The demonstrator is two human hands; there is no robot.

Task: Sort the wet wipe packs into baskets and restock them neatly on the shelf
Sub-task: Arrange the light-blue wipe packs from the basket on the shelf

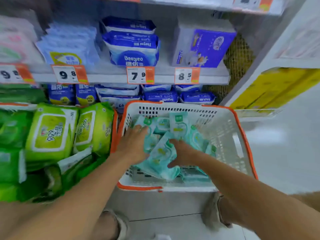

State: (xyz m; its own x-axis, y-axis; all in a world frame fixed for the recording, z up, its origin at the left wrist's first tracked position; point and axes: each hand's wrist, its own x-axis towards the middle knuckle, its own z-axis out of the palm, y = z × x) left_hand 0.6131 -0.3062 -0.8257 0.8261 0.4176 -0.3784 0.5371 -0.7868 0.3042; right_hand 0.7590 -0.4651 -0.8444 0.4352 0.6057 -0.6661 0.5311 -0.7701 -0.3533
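Green wet wipe packs, at least four countable, fill the basket left of the left hand, so sorting looks well along while restocking seems not yet begun. Under both hands the white basket holds roughly eight mint packs; the left hand's fingers press flat on them, and the right hand curls round one.

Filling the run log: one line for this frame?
stage: sorting | both hands in white basket | left hand open on teal packs | right hand grips teal pack
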